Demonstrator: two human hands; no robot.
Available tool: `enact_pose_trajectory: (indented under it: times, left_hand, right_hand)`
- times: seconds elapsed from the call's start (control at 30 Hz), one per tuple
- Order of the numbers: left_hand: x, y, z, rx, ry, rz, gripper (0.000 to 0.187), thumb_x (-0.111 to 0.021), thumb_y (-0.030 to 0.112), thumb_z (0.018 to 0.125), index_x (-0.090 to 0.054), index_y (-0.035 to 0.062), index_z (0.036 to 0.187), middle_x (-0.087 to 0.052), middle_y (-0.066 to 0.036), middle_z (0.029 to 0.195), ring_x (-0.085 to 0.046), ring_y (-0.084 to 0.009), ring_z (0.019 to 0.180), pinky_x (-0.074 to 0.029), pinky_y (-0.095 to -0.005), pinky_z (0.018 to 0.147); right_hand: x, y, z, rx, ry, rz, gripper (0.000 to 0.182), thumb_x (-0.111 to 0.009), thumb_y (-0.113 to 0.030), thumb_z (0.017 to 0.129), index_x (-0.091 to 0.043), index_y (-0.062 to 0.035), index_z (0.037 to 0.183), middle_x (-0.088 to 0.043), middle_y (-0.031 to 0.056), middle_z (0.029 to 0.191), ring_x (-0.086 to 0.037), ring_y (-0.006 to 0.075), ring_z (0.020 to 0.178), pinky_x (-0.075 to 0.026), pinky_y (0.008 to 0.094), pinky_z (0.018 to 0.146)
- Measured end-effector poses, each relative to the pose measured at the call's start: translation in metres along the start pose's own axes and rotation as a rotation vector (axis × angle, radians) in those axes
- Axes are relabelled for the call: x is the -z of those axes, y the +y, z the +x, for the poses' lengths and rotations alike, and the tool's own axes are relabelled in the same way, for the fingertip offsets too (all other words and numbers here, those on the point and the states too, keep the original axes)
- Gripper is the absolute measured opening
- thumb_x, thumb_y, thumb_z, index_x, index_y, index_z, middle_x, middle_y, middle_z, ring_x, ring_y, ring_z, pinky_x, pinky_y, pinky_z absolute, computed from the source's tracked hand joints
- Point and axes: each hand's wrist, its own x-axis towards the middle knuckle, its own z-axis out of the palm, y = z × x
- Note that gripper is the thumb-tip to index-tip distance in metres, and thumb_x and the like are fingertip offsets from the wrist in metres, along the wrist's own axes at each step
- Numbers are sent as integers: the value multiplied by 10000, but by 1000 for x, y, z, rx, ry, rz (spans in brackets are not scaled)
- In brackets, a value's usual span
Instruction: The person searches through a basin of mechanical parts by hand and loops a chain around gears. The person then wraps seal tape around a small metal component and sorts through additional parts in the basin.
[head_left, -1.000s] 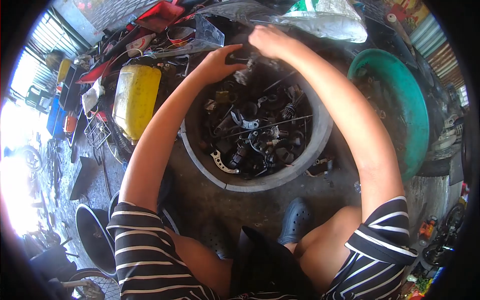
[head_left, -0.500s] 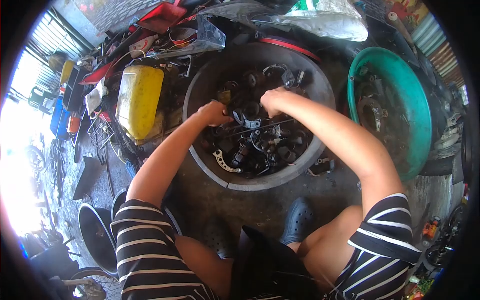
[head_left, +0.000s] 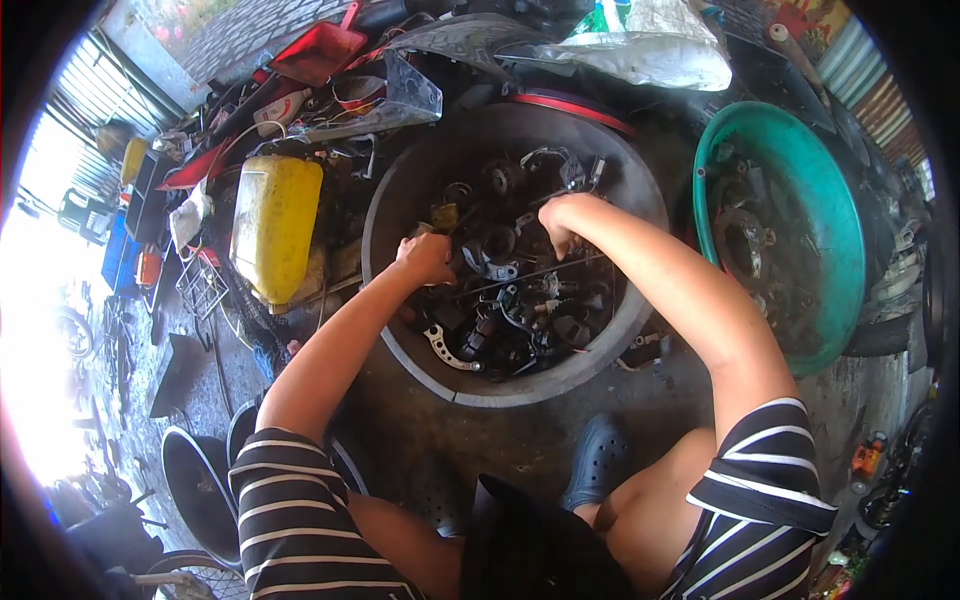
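Observation:
A wide grey basin (head_left: 415, 375) stands on the ground before me, holding a jumble of dark, greasy metal parts. Over its left side is my left hand (head_left: 428, 260), fingers curled; whatever they hold is hidden. My right hand (head_left: 562, 225) reaches in from the right with its fingers bent down and together, their tips among the parts. Between the hands lies a ring-shaped part (head_left: 497, 242), and a thin dark rod (head_left: 530, 274) crosses the pile just below them. A silvery curved bracket (head_left: 446, 350) rests near the basin's front left wall.
A green basin (head_left: 845, 250) with more metal parts leans at the right. To the left stands a yellow jerrycan (head_left: 280, 225). Behind are a red dustpan (head_left: 318, 52) and a white sack (head_left: 670, 50). Dark buckets (head_left: 190, 480) sit at the lower left, near my knee.
The view has tilted, so the scene sits lower. My right hand has shifted a little rightward over the basin, away from the left hand. My left hand stays near the left wall, slightly closer to me.

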Motion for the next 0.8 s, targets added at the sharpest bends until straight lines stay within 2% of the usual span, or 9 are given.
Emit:
enact_pose_trajectory:
  times: [0.2, 0.23, 0.27, 0.33, 0.47, 0.67, 0.73, 0.8]
  left_hand:
    - [10, -1, 10, 22, -92, 45, 412, -753, 346, 504, -623, 138, 835, -605, -58, 905, -560, -240, 918, -391, -390, 805]
    - [11, -2, 11, 20, -108, 44, 424, -756, 350, 498, -627, 141, 844, -604, -58, 915, -559, -240, 923, -394, -388, 802]
    - [12, -3, 12, 18, -107, 46, 424, -756, 350, 498, -627, 141, 844, -604, -58, 915, -559, -240, 923, -394, -388, 802]
    - [14, -4, 11, 18, -82, 62, 431, -753, 362, 489, -617, 142, 834, -602, -63, 876, -554, -236, 910, -419, -358, 791]
    - [16, -6, 7, 6, -82, 27, 447, -740, 405, 506, -620, 138, 843, -605, -68, 885, -562, -239, 894, -429, -347, 784]
    - [16, -10, 8, 26, -70, -66, 482, -649, 509, 600, -619, 110, 868, -609, -89, 908, -569, -246, 887, -437, -340, 779]
    - [13, -15, 11, 24, -22, -87, 429, -633, 508, 624, -619, 139, 843, -613, -53, 911, -555, -221, 936, -390, -388, 821]
    - [16, -16, 9, 30, -19, -92, 425, -611, 511, 644, -621, 137, 846, -615, -61, 902, -559, -231, 927, -396, -390, 815]
  right_hand:
    - [-21, 11, 39, -16, -652, 387, 486, -623, -320, 740, -487, -113, 1158, -469, 50, 1210, -429, 174, 1127, -334, 345, 946]
    - [-23, 13, 46, -8, -650, 324, 437, -656, -301, 711, -549, -108, 1089, -514, 59, 1156, -462, 186, 1091, -365, 358, 914]
    - [-26, 14, 53, -10, -649, 326, 437, -656, -301, 711, -549, -108, 1089, -514, 59, 1156, -462, 186, 1091, -365, 358, 914]
    - [-28, 14, 56, 17, -534, 211, 398, -694, -295, 665, -608, -101, 1002, -563, 57, 1086, -509, 192, 1027, -407, 349, 857]
    - [-32, 13, 66, 58, -477, 228, 372, -711, -270, 642, -625, -100, 962, -589, 54, 1012, -542, 191, 950, -431, 334, 798]
    - [-43, 9, 77, 144, -378, 258, 321, -743, -220, 596, -658, -99, 881, -641, 49, 864, -606, 189, 796, -478, 305, 682]
    - [-38, 4, 58, 171, -325, 188, 318, -748, -206, 588, -660, -98, 874, -643, 46, 848, -609, 180, 779, -479, 296, 670]
    - [-34, 4, 50, 198, -273, 117, 316, -753, -192, 580, -661, -97, 866, -646, 44, 831, -611, 172, 762, -480, 288, 658]
